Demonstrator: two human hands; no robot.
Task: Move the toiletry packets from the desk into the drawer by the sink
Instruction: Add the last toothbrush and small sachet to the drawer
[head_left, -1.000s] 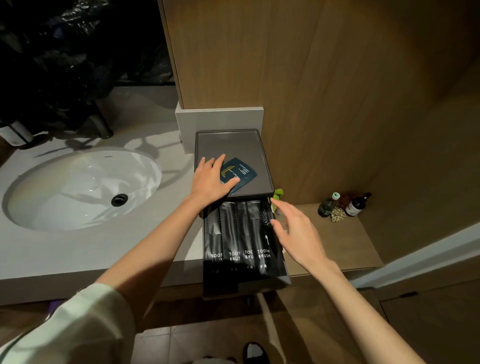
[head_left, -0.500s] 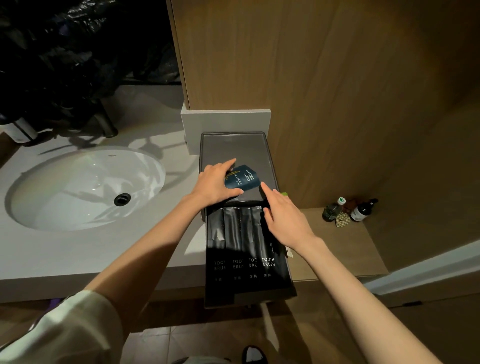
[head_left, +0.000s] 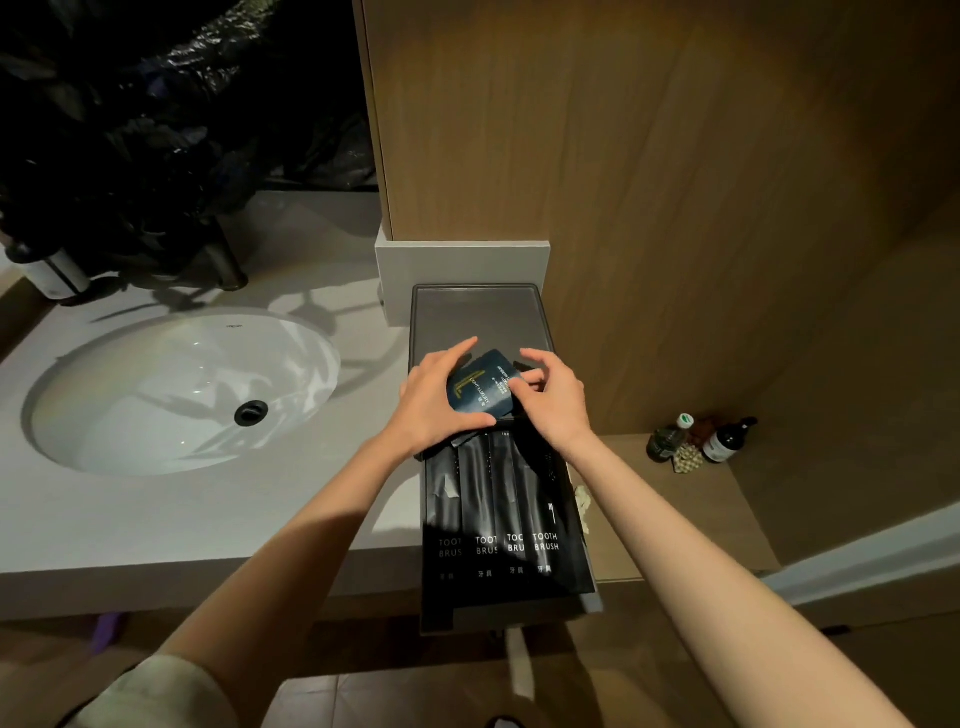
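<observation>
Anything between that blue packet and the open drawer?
Nothing visible blocks it. The left hand and right hand hold the blue packet just behind the open drawer, whose floor toothbrush packets already cover.

The left hand (head_left: 431, 410) and right hand (head_left: 556, 410) grip a packet (head_left: 478, 395) over the drawer's (head_left: 506, 603) back edge, blocking it. At 6 o'clock, toothbrush packets (head_left: 498, 519) fill the drawer floor side by side. At 12 the flat grey tray (head_left: 478, 317) gives open room, ended by the wood wall (head_left: 675, 208), which also closes 2. Bottles (head_left: 722, 444) stand at 3. The desk (head_left: 311, 519) lies open at 9, toward the sink (head_left: 182, 389).
</observation>
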